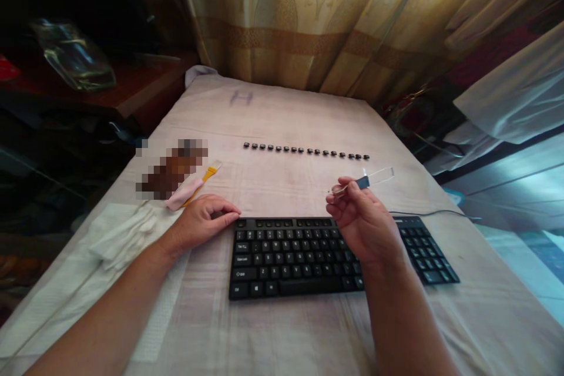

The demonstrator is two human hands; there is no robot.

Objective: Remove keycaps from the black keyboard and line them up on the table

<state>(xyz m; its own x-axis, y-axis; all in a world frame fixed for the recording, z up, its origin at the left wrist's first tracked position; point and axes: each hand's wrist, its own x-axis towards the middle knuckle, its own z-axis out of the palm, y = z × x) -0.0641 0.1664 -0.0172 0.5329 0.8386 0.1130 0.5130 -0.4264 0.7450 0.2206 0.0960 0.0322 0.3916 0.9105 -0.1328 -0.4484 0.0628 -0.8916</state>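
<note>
A black keyboard (299,255) lies on the pale cloth, its top row showing dark gaps where keycaps are off. Beyond it, small black keycaps (294,150) form a long row. My right hand (359,214), above the keyboard's right part, pinches a small tool (363,182) with a dark blue grip and a thin wire loop pointing right. My left hand (205,220) rests at the keyboard's top left corner, thumb and index fingertips together there; whether anything is between them is too small to tell.
A yellow-handled brush (211,171) and a pink cloth (185,192) lie left of the keycaps, near a pixelated brown object (171,170). White cloth (127,235) lies under my left forearm. A cable (432,212) runs right from the keyboard. A glass jar (77,59) stands back left.
</note>
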